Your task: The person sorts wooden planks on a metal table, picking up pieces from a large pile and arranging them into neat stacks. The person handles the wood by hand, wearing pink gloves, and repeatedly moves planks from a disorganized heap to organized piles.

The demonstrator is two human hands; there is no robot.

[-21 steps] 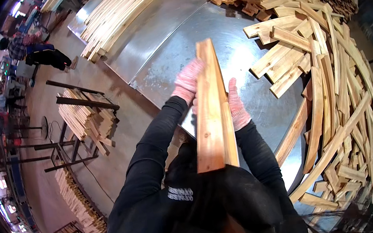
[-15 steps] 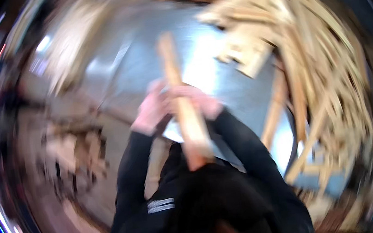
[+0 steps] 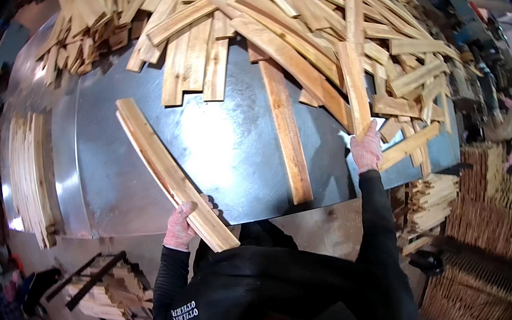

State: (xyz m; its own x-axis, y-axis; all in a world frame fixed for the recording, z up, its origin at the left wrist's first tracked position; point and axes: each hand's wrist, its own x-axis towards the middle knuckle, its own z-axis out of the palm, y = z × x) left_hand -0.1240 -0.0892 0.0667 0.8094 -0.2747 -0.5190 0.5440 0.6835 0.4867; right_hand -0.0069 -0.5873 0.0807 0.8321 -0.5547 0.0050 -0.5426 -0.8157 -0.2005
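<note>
My left hand (image 3: 180, 225), in a pink-white glove, is closed round the near end of light wooden boards (image 3: 166, 168), at least two of them lying together. They slant away to the far left over a shiny metal table (image 3: 233, 182). On the right, my gloved right hand (image 3: 367, 148) grips the near end of a wooden strip (image 3: 354, 87). Its far end lies against a loose heap of boards (image 3: 309, 19). Between my hands a single reddish board (image 3: 288, 137) rests on the metal, touched by neither.
A neat bundle of strips (image 3: 29, 178) lies at the table's left end. Below the front edge stand a rack of short wood pieces (image 3: 103, 294) on the left and tall wood stacks (image 3: 492, 208) on the right. Short offcuts (image 3: 420, 140) lie near my right hand.
Both hands were together on one board close to my body. Now they are apart, the left with boards, the right on a strip at the heap. My view has turned to the right.
</note>
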